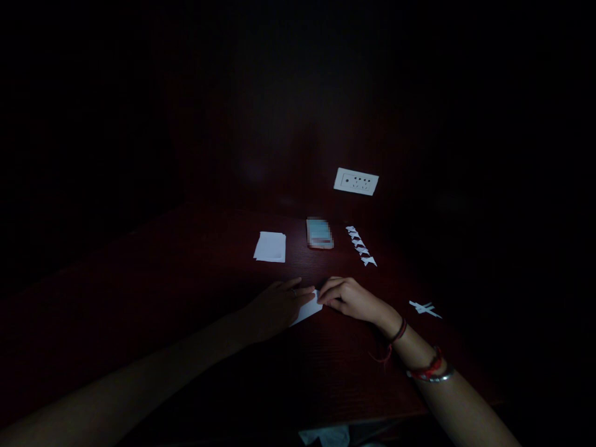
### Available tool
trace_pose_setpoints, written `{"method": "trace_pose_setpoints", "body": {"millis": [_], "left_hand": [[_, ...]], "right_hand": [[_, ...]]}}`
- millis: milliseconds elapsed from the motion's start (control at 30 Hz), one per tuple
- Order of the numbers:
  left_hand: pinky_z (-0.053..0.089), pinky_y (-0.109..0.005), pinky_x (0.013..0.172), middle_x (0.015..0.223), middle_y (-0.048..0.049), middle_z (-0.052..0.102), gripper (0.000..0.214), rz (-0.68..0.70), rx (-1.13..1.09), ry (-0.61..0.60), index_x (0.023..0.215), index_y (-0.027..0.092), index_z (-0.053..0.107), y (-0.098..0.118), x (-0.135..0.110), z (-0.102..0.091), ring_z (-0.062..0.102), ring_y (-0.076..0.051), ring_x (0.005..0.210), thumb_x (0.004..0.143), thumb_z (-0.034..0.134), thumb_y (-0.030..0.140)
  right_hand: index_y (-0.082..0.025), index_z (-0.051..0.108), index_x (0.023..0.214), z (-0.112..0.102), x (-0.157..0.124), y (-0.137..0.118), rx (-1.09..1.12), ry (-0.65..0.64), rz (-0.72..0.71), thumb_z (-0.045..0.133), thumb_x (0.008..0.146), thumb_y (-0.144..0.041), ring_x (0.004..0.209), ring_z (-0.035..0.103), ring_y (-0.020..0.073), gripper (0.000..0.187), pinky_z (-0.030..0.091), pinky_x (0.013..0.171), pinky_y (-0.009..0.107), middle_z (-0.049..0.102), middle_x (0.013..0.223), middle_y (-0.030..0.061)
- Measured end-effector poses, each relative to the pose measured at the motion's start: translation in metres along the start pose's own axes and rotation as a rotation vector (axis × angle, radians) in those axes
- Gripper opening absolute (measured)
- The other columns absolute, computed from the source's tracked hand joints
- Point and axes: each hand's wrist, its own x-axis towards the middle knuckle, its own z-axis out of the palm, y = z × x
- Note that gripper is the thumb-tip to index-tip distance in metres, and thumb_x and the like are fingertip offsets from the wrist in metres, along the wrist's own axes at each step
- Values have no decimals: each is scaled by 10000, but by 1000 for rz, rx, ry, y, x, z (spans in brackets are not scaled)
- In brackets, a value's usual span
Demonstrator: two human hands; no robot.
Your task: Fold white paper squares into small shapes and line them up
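Bangles (431, 371) on R wrist closest to cam. Paper slip (308, 310) on bench (186, 279) btwn hands: L hand (274, 307) grip spread flat on it, R hand (347, 298) grip pinching its edge. Beyond: folded pcs (361, 246) prob done, sheet stack (270, 246) prob left.

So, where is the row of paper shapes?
The row of paper shapes lies right of centre in the head view, just right of the pinkish item, below the wall socket.

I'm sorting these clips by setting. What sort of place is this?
Probably a dim indoor room, at a dark wooden desk: a wall socket behind it, a paper stack and folded paper pieces on it.
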Motion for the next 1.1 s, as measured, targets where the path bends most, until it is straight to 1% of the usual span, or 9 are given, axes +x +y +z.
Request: {"method": "trace_pose_setpoints", "body": {"millis": [100, 200, 300, 367, 467, 633, 800, 933, 1100], "left_hand": [[316, -337, 851, 1258, -9, 379, 409, 1, -12, -6, 1200, 204, 375, -1, 0, -1, 276, -236, 1162, 797, 414, 148], [300, -351, 866, 1242, 5, 397, 392, -22, -31, 25, 1189, 248, 385, -3, 0, 0, 277, -228, 1161, 807, 399, 164], [286, -387, 869, 1215, 27, 421, 388, -37, -50, 34, 1172, 299, 393, -4, 0, -2, 302, -234, 1140, 799, 417, 193], [273, -398, 874, 1209, 29, 428, 391, -35, -62, 33, 1164, 309, 400, -5, 1, -3, 313, -235, 1130, 790, 428, 200], [258, -406, 877, 1201, 24, 437, 392, -29, -67, 34, 1162, 306, 404, -4, 3, -4, 319, -236, 1123, 784, 426, 205], [254, -419, 861, 1182, 11, 460, 361, -39, -40, 19, 1132, 288, 435, 1, 7, -9, 337, -243, 1108, 785, 410, 192], [250, -412, 865, 1189, 2, 452, 364, -45, -12, -6, 1130, 275, 439, 5, 8, -12, 340, -244, 1110, 782, 419, 173], [235, -416, 872, 1173, -4, 467, 343, -38, -3, 24, 1117, 263, 448, 3, 7, -7, 359, -237, 1090, 786, 416, 179], [224, -413, 884, 1183, 1, 455, 349, -37, -9, 42, 1124, 272, 435, -1, 5, 0, 366, -227, 1088, 785, 420, 187]], "right_hand": [[-157, 616, 868, -1, 0, 0, -11, -20, -1, 457, 760, -86, 853, 533, 116, 205, 406, 786, 230, 598, 902, 46], [-159, 610, 887, -1, -1, 0, -15, -26, 13, 451, 760, -85, 837, 536, 110, 217, 403, 786, 224, 594, 898, 39], [-150, 605, 897, -1, -2, 1, -40, 17, 47, 427, 771, -84, 820, 532, 105, 228, 400, 778, 212, 586, 888, 40], [-150, 604, 897, 0, -2, 2, -79, 50, 73, 416, 775, -85, 828, 523, 110, 234, 393, 784, 217, 578, 884, 41], [-171, 596, 932, 1, -1, 4, -137, 57, 95, 416, 776, -91, 849, 506, 121, 252, 386, 793, 232, 560, 891, 40], [-214, 556, 1025, 3, 3, 2, -204, 12, 102, 425, 767, -81, 870, 486, 128, 318, 387, 786, 239, 530, 912, 37], [-217, 548, 1042, 2, 6, -1, -286, -23, 129, 423, 767, -80, 874, 479, 133, 332, 387, 771, 234, 523, 908, 47], [-233, 540, 1058, 0, 7, -4, -333, -45, 144, 414, 769, -91, 874, 483, 134, 346, 391, 756, 231, 532, 914, 42], [-237, 577, 1003, -6, 5, -5, -365, -76, 144, 419, 749, -68, 896, 488, 134, 343, 367, 818, 247, 554, 914, 37]]}}
